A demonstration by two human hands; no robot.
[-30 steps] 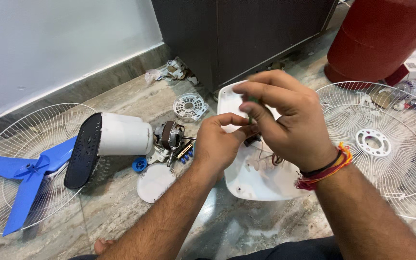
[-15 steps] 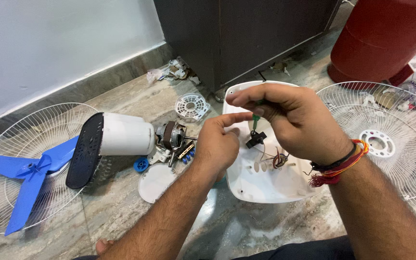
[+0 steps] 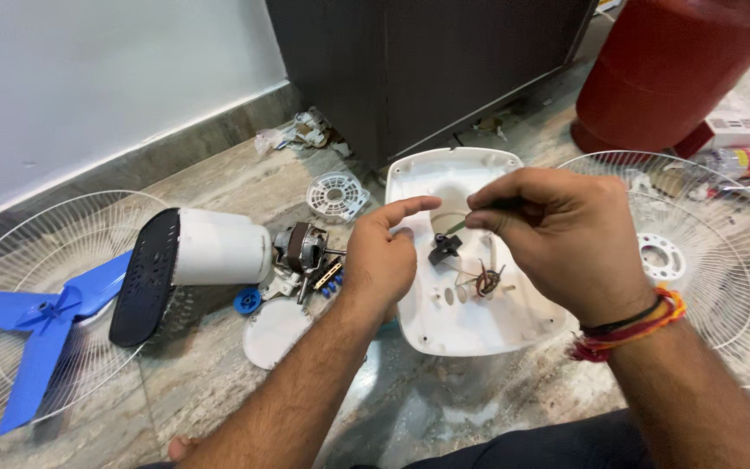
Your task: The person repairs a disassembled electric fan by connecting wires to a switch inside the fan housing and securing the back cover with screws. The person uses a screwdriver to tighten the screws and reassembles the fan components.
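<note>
A white plastic fan base shell (image 3: 488, 326) lies open side up on the stone floor. My right hand (image 3: 557, 239) hovers over it and pinches a thin green wire (image 3: 457, 226); a small black part (image 3: 444, 247) hangs from that wire. My left hand (image 3: 384, 256) rests at the shell's left edge, forefinger stretched toward the wire, holding nothing that I can see. Coiled brown wires (image 3: 486, 281) lie inside the shell.
A white motor housing with a black back cover (image 3: 188, 260) and the bare motor (image 3: 301, 247) lie to the left. A blue fan blade (image 3: 41, 326) sits on a wire grille (image 3: 62, 230). Another grille (image 3: 722, 260) lies right. A red cylinder (image 3: 679, 69) and dark cabinet (image 3: 427, 61) stand behind.
My hands have moved apart. The right hand has drawn the wire and black part up and to the right, and the left hand has let go and opened.
</note>
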